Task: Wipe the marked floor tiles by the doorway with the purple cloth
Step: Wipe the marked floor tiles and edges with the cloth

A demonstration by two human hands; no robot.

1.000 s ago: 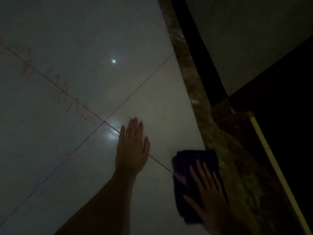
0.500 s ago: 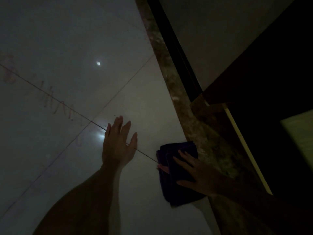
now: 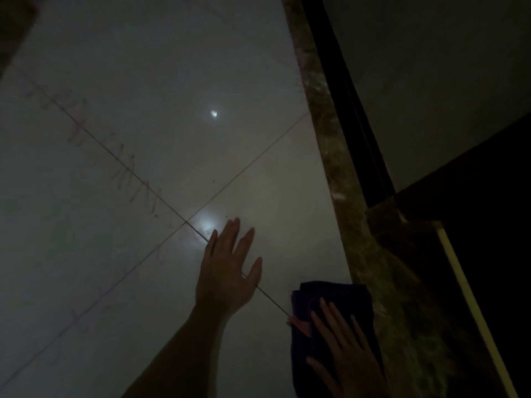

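Head view, dim light, and the right hand (image 3: pixel 349 357) has slid back toward the person since half a second ago, dragging the purple cloth (image 3: pixel 330 294) down along the doorway edge; its fingers now point up the frame where before they angled in across the cloth. Fingers are straight and spread, pressing flat on the fabric, holding nothing. The cloth is a folded, soft, dark purple pad with a small pink tag showing at its left edge, lying on the tile just beside the threshold strip (image 3: pixel 342 179).

Left hand (image 3: pixel 227 271) stays planted palm-down on the floor tiles (image 3: pixel 143 81), fingers straight and slightly fanned, covering the grout line as it did earlier. The tiles are large, pale, glossy squares, split by thin dark grout lines that cross just left of the fingertips. Faint reddish scribble marks (image 3: pixel 129 173) run along one grout line. A small bright light reflection (image 3: pixel 214 113) shines on the glaze. The threshold strip looks mottled and stone-like, with a dark door frame (image 3: pixel 353 124) along it.
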